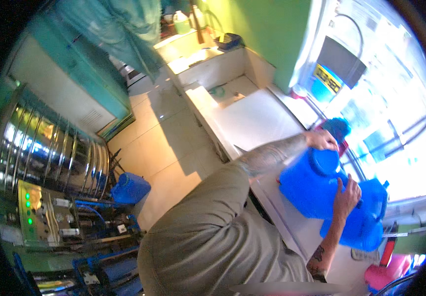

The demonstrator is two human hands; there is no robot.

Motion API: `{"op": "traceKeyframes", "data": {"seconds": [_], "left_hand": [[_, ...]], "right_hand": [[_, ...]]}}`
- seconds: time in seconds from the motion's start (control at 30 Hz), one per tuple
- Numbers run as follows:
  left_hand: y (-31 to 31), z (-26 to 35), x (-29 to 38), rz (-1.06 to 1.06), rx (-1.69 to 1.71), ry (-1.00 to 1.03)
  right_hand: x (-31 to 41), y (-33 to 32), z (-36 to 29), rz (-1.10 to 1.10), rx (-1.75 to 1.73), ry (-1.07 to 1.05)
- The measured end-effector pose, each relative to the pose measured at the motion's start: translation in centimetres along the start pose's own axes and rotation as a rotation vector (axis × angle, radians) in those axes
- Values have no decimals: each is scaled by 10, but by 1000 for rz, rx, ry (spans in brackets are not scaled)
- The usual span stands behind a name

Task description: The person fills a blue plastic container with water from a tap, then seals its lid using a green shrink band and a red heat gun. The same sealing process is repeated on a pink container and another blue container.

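A large blue plastic water container (305, 188) stands on the white counter before me, near the window. My left hand (322, 140) lies at the far rim of its wide round blue cap (324, 162), fingers curled over the edge. My right hand (348, 195) is on the container's near side, by its handle, with the fingers bent; the palm's contact is hidden. Close beside it stands a second blue plastic container (364, 224), partly covered by my right hand and the first one.
A white tiled basin (231, 88) adjoins the counter (259, 114). Something pink (387, 273) lies at lower right. On the floor at left stands another blue container (130, 188), near steel equipment (50, 148) and a control panel with green lights (29, 207). A teal curtain (120, 33) hangs behind.
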State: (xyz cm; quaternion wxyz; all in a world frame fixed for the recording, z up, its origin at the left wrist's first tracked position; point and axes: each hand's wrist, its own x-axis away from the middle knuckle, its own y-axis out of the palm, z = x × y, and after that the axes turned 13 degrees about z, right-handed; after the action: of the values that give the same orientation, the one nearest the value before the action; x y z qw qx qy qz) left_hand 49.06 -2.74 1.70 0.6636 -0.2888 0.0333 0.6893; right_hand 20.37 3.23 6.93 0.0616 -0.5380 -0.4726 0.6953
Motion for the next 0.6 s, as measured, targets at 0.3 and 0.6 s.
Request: {"op": "traceKeyframes", "data": {"seconds": [0.3, 0.6], "left_hand": [[54, 108, 107, 407, -512, -5], [-25, 61, 42, 165, -895, 372]], "right_hand": [[-12, 59, 7, 250, 262, -91], [-28, 55, -3, 224, 68, 10]]}}
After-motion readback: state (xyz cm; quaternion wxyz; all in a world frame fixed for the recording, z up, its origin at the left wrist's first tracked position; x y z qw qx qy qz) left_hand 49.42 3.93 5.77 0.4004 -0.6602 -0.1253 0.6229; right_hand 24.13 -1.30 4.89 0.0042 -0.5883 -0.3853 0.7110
